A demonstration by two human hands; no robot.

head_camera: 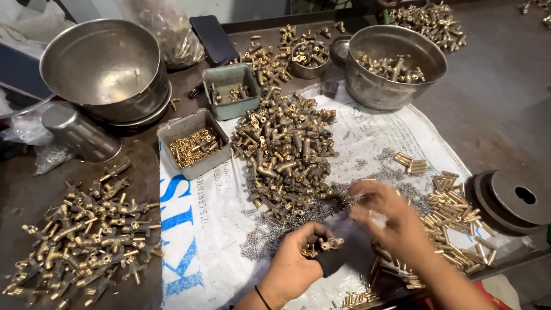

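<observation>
A white printed sack [229, 229] is spread over the middle of the dark worktop [493, 109], running from the near edge up toward the far side. Bare room is found mainly at the right far part of the worktop and on the near left part of the sack.

The left hand [295, 267] is held near the near edge, curled shut around a few brass fittings [321, 245]; the uppermost one is laid roughly level, its long axis pointing right toward the other hand. The right hand [390, 218] is blurred just beside it, over a scatter of small springs [275, 227], and whether its fingers are together or apart cannot be told.

A big heap of brass fittings [284, 152] is piled at the sack's centre, and another heap [80, 229] lies off the sack by the left edge. Short brass tubes [453, 212] are heaped at the right, beside a dark round disc [513, 201].

Of the containers, a grey tray [195, 146] at the sack's far left corner is filled with small brass pins. A green box [231, 89] behind it holds a few parts. A steel bowl [395, 66] at the far right carries a thin layer of fittings, a small cup [310, 57] holds more, and a tilted steel bowl [106, 69] at the far left is seen without parts.
</observation>
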